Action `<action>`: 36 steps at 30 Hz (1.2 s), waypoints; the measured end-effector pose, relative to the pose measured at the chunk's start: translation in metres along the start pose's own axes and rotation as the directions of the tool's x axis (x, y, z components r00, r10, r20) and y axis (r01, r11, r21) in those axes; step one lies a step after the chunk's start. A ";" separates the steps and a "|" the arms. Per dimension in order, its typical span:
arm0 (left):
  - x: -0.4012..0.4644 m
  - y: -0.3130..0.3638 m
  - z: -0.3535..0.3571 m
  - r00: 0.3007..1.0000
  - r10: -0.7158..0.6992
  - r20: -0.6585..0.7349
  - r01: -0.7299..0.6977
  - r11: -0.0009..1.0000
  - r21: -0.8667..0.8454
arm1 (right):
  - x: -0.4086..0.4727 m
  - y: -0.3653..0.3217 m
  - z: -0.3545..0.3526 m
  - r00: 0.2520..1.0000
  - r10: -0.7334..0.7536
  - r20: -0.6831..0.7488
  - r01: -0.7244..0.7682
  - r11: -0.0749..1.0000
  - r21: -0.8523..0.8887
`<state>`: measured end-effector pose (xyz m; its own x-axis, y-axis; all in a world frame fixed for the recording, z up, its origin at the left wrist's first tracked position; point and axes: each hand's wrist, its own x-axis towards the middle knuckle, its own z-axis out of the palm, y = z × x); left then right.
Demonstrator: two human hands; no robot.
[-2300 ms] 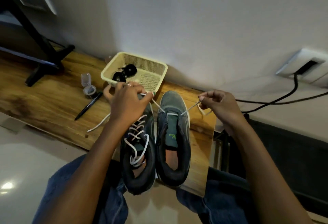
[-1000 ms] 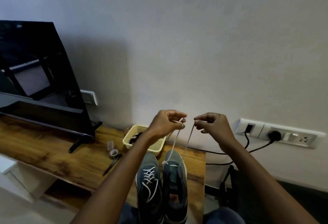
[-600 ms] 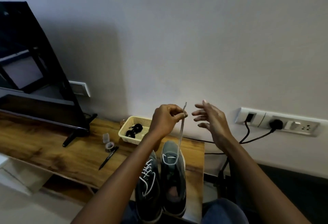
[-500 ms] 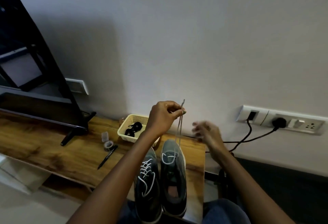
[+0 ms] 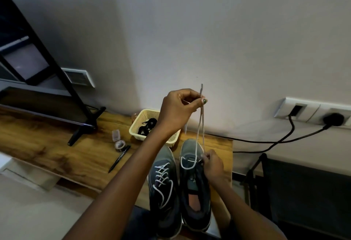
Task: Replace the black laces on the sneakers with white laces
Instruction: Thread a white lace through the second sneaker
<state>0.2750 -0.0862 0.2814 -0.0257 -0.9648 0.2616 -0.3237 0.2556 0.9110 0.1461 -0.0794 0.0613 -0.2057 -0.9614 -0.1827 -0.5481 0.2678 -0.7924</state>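
Bench: wooden shelf holds both sneakers.
Left hand: pinches both white lace ends up, evening them out.
Right hand: fingers curled at right sneaker eyelets, holding the lace below.
Black laces: in basket, behind the left hand.

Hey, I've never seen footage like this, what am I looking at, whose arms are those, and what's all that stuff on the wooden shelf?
No machine here: a camera on a person's head looks down at their own arms. The left hand pinches both ends of a white lace held up high. The right hand pinches it at the right sneaker, barely laced. The left sneaker has white lacing. On the wooden shelf sit a basket holding black laces, a pen and a television's foot.
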 end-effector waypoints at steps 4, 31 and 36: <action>0.004 -0.002 -0.002 1.000 0.014 -0.024 -0.015 0.999 -0.042 | 0.004 0.006 0.004 0.999 0.017 -0.029 -0.018 0.999 -0.046; 0.003 0.075 -0.031 0.999 0.045 -0.015 -0.045 0.999 0.008 | -0.057 -0.192 -0.153 0.825 -0.563 -0.039 0.509 0.713 0.482; 0.001 0.090 -0.037 0.999 0.010 0.037 -0.007 0.996 -0.089 | -0.063 -0.201 -0.161 0.820 -0.559 -0.122 0.555 0.727 0.404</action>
<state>0.2805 -0.0622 0.3755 -0.0640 -0.9638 0.2590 -0.2377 0.2668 0.9340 0.1390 -0.0626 0.3258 0.0386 -0.9308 0.3636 -0.1855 -0.3642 -0.9127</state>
